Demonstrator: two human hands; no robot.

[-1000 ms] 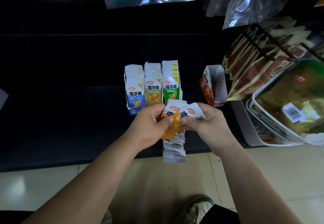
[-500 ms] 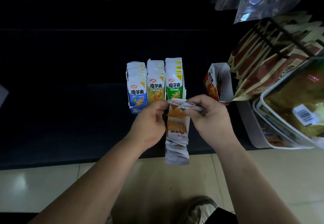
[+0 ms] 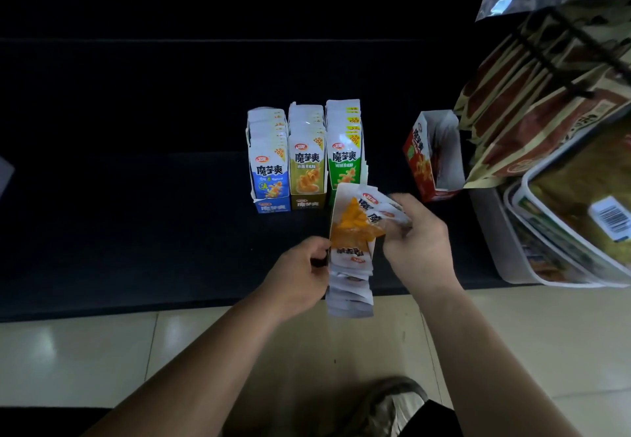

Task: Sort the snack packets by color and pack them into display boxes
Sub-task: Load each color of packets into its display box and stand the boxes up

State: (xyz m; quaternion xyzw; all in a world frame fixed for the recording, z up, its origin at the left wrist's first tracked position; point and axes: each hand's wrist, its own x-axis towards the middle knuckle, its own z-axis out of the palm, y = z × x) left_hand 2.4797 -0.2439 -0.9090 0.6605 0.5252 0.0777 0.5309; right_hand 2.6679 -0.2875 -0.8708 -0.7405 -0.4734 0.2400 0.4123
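Since half a second ago, the top packets of the orange stack have been fanned upward in the grip of the right hand, while its side is pinched by the left hand. It is held just before the green box; squaring for the red box seems intended.

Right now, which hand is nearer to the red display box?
Right. The right hand pinches the orange packets close to the red display box's near corner; the left hand grips them from the other side, farther away.
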